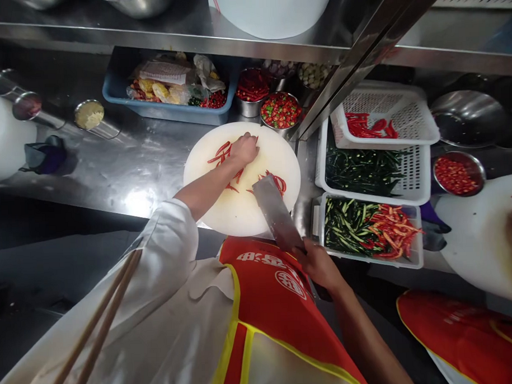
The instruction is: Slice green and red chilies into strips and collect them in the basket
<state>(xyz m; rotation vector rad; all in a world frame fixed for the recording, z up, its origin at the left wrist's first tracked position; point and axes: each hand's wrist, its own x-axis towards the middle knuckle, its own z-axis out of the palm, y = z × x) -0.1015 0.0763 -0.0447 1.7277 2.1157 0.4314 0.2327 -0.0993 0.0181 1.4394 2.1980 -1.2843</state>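
Observation:
On a round white cutting board [217,213] lie several long red chili peppers [219,153], left of and under my left hand [245,148]. The fingers of that hand are curled together, and the red tip of a chili pokes out beside them; the rest of it is hidden. My right hand [321,263] is wrapped round the handle of a cleaver [277,213]. Its wide blade slants up over the board's front edge, with its far end beside a small pile of red chilies [278,184].
Right of the board stand a white basket of red chilies [430,131], another of green chilies [426,180], and a tray of both [418,256]. Behind are a blue bin [169,112] and a metal pot of chopped chilies [280,111]. A shelf [170,38] overhangs. A co-worker's red apron [458,342] shows right.

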